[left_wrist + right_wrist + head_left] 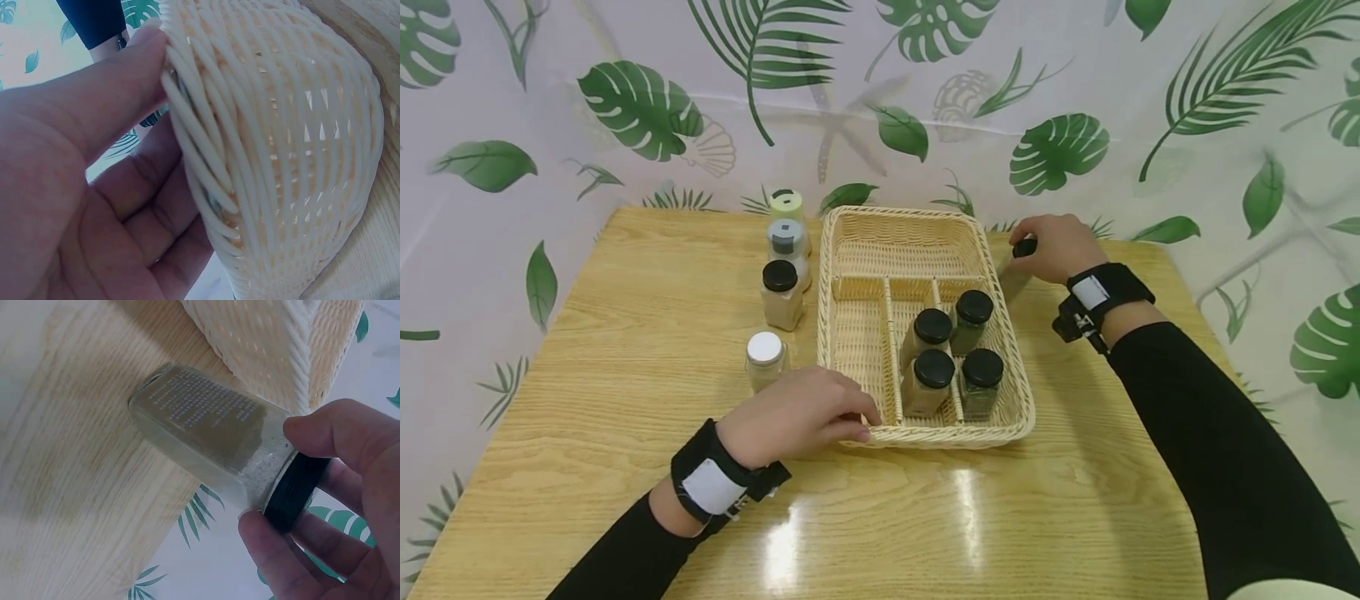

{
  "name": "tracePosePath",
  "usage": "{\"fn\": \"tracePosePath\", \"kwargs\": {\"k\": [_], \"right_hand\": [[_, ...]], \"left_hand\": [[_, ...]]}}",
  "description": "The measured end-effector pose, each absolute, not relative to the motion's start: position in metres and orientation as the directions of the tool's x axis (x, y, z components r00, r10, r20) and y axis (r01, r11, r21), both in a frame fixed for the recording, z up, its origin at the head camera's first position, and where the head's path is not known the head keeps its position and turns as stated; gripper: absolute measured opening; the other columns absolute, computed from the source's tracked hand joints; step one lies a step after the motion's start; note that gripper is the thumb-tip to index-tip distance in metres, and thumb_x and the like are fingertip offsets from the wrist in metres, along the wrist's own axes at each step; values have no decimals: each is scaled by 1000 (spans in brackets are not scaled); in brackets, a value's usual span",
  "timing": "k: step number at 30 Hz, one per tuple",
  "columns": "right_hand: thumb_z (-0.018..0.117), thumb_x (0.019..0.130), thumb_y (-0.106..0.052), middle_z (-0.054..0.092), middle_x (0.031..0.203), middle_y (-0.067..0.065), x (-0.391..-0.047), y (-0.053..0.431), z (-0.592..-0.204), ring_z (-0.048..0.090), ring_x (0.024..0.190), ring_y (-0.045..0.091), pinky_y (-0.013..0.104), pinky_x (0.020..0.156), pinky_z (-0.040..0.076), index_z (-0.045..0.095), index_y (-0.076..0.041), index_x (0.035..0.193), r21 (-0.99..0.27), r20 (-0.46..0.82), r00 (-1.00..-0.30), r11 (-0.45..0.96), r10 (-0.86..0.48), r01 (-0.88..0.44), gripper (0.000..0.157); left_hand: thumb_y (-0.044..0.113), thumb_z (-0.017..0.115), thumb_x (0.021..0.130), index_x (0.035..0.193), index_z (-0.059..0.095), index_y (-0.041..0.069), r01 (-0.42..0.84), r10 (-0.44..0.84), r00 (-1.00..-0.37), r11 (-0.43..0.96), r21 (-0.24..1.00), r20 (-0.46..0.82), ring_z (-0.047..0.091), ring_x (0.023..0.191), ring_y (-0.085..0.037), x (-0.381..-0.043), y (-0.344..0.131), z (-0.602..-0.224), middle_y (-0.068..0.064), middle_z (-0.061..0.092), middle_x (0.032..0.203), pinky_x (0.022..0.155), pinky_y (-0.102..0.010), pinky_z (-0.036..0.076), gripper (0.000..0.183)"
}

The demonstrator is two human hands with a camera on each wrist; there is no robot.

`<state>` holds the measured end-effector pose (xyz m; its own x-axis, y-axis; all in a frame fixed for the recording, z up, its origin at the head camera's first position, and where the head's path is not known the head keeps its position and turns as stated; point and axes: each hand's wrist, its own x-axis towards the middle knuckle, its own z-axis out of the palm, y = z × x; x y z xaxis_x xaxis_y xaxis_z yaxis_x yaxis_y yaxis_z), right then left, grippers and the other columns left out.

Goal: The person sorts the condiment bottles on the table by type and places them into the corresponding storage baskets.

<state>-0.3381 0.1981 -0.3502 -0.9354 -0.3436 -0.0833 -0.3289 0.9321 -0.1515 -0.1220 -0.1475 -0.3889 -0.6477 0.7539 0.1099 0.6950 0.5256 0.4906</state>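
My right hand (1060, 247) grips a glass spice jar (203, 422) by its black lid (296, 490), with thumb and fingers around the neck. This jar of brownish powder is on the table just right of the wicker basket (1026, 429). My left hand (801, 414) holds the basket's near-left rim, thumb on one side and fingers curled on the other in the left wrist view. Inside the basket, several black-lidded jars stand upright in the middle and right narrow compartments, among them a jar of green herbs (972, 321). The left narrow compartment and the wide back one hold nothing.
Left of the basket stands a row of jars: a white-lidded jar (765, 360) near my left hand, a black-lidded jar (782, 296), a grey-topped shaker (787, 242) and a yellow-green-topped one (787, 204). A leaf-patterned cloth (850, 100) hangs behind the wooden table (625, 333).
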Motion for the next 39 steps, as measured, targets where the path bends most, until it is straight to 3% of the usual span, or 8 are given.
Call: {"fn": "tracePosePath", "kwargs": {"k": [19, 39], "right_hand": [[76, 85, -26, 69, 108, 19, -313, 200, -339, 62, 88, 32, 46, 76, 50, 67, -6, 121, -173, -105, -917, 915, -385, -364, 42], [72, 86, -28, 71, 103, 17, -295, 197, -319, 62, 82, 29, 46, 71, 49, 70, -7, 116, -126, -38, -911, 907, -410, -403, 37]], "left_hand": [[28, 67, 97, 98, 74, 22, 702, 754, -644, 518, 488, 127, 59, 78, 0, -121, -147, -391, 12, 71, 93, 73, -23, 51, 9], [29, 68, 96, 99, 74, 22, 705, 756, -642, 515, 488, 131, 60, 80, 1, -122, -146, -392, 12, 71, 94, 74, -23, 51, 10]]}}
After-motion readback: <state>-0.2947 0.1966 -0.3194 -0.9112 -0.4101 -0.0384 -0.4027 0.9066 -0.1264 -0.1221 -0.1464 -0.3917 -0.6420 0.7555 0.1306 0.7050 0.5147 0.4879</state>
